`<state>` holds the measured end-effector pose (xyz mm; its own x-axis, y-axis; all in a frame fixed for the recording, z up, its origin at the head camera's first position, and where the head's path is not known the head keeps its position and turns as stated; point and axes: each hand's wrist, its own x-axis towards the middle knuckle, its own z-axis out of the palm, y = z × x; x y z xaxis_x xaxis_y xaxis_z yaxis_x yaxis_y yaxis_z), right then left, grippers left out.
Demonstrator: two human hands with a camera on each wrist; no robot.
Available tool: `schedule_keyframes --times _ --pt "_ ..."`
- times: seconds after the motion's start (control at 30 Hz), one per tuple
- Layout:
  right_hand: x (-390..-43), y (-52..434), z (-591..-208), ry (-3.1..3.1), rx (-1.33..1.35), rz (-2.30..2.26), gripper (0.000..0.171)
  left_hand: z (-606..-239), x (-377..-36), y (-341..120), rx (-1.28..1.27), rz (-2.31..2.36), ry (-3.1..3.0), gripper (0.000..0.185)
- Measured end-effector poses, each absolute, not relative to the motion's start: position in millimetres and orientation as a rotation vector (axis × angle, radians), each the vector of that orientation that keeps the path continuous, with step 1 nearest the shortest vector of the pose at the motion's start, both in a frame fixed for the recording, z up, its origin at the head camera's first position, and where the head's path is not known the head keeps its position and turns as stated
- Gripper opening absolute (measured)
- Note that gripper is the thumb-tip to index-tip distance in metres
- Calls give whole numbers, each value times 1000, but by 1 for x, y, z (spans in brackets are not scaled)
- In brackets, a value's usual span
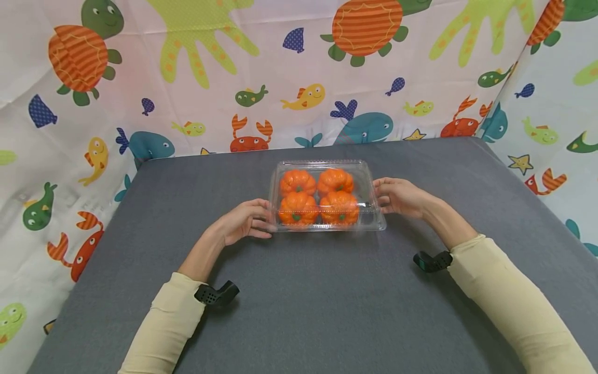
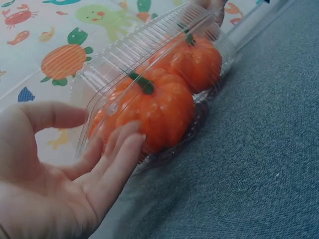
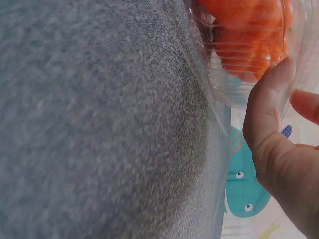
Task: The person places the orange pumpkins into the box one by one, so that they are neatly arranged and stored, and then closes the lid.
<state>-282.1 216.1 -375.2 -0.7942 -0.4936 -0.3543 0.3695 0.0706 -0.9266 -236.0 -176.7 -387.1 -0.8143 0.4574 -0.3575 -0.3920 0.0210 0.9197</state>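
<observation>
A clear plastic clamshell box [image 1: 372,217] with its lid down stands on the grey cloth, and several small orange pumpkins [image 1: 297,208] with green stems are inside. At its left end is my left hand [image 1: 245,221], fingers extended and a little bent along the wall; the left wrist view shows the thumb apart from the fingers [image 2: 117,167]. My right hand [image 1: 402,197] is at the opposite end, its fingertips against or very near the wall. In the right wrist view the thumb [image 3: 271,94] lies along the box's end. Some right fingers are cut off there.
Grey cloth [image 1: 317,301] covers the table under the box and both arms. Behind and at the sides hangs a white curtain [image 1: 201,104] printed with sea animals. A black wrist device [image 1: 217,293] is on the left sleeve, another [image 1: 432,261] on the right.
</observation>
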Motion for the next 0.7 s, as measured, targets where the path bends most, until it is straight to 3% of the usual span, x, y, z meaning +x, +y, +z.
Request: schedule_keyframes --times 0.37,0.7 --pt "-283 211 -373 1694 -65 -1827 21 -386 -234 -181 101 1837 1538 19" --pt "-254 216 -365 1737 -4 -1736 37 -384 -234 -182 121 1839 1494 22"
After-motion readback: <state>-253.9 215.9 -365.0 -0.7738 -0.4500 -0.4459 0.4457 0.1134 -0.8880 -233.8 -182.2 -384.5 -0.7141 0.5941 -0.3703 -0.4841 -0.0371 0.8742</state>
